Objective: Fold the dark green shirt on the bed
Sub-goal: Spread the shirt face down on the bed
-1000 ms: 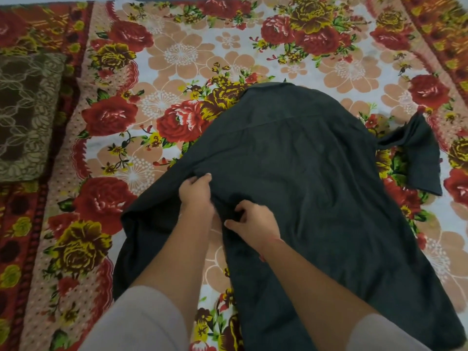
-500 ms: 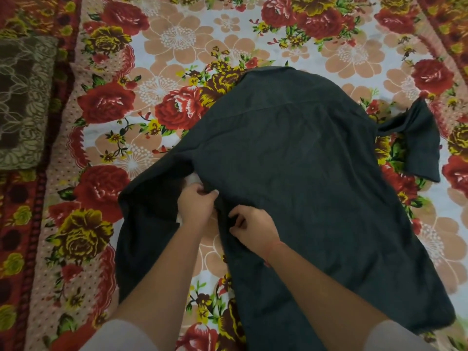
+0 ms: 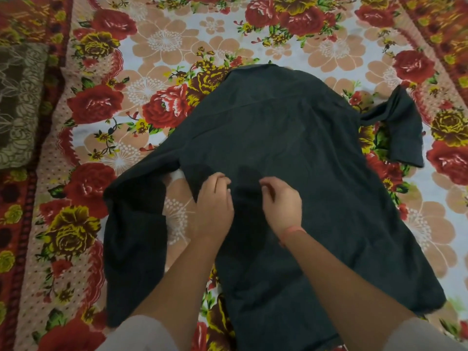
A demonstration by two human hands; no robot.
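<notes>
The dark green shirt [image 3: 291,148] lies back-up on the flowered bed sheet [image 3: 164,41], collar at the far end. Its left sleeve [image 3: 134,224] hangs down toward me along the left side. Its right sleeve [image 3: 400,127] sticks out at the far right, folded on itself. My left hand [image 3: 214,206] grips the shirt's left side edge near the armpit, fingers curled into the cloth. Close beside it, my right hand [image 3: 281,206] pinches the cloth of the shirt's back. A patch of sheet shows between the sleeve and the body.
A brown patterned pillow [image 3: 17,105] lies at the left edge of the bed. The red border of the sheet [image 3: 443,26] runs along the far right. Flowered sheet surrounds the shirt on every side.
Both hands have shifted right and farther onto the shirt, drawing its left side edge inward. The left sleeve has swung away from the body, uncovering more sheet between them.
</notes>
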